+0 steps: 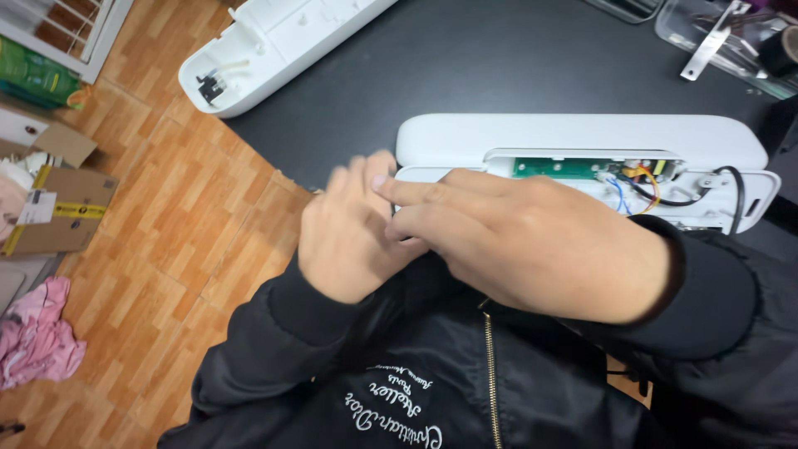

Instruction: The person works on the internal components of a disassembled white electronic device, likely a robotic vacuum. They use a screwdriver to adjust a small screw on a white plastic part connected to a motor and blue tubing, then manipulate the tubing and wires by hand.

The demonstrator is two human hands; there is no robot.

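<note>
The right hand lies across the middle of the view, back upward, fingers stretched out flat and close together toward the left. Its fingertips rest against the fingers of the left hand, which stands just left of it with its back turned to the camera and its fingers raised, slightly blurred. Both hands are loosely open; neither shows a grip on anything, though whatever might sit between the touching fingertips is too small and blurred to tell. The right hand covers the near left part of a long white plastic appliance housing lying on the dark tabletop, so whether the palm touches it cannot be told. An opening in the housing shows a green circuit board and, to its right, blue, red and yellow wires and a black cable looping at the right end. Both wrists come from black jacket sleeves, the forearms meeting in front of the person's chest, the right forearm entering from the right edge. Farther off at the left, a second white housing lies angled on the table, cut off by the top edge. At the far right, a clear plastic tray holds a metal bracket, partly out of frame. Left of the table, a cardboard box and pink cloth lie on the wooden floor.
</note>
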